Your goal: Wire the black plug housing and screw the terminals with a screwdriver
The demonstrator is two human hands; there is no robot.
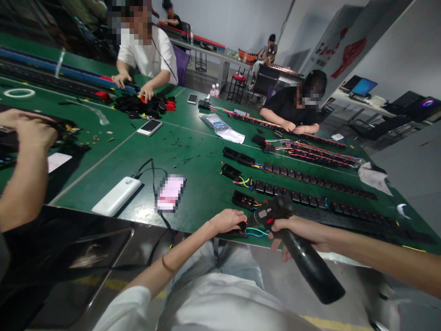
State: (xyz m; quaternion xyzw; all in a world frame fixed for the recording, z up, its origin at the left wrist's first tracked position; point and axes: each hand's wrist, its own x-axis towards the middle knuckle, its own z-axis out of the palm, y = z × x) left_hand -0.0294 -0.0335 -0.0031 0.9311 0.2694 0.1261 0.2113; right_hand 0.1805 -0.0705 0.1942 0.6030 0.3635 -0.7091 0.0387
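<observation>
My right hand (292, 230) is wrapped around the grip of a black cordless screwdriver (275, 211), whose front end points left, low over the table edge. My left hand (229, 221) pinches a small black housing (237, 232) at the near edge, just left of the tool's nose. Green and blue wires (257, 232) run from this housing toward the right. The tool's tip and most of the housing are hidden by my fingers and the tool. Just beyond lies an open black end box (243, 200) with coloured wires.
More black socket strips (285, 189) lie in rows to the right on the green table (203, 193). A white power bank (117, 196), a phone (171, 192) and a cable sit left. Co-workers' hands (148, 91) work across the table; another person's arm (25, 151) reaches in at left.
</observation>
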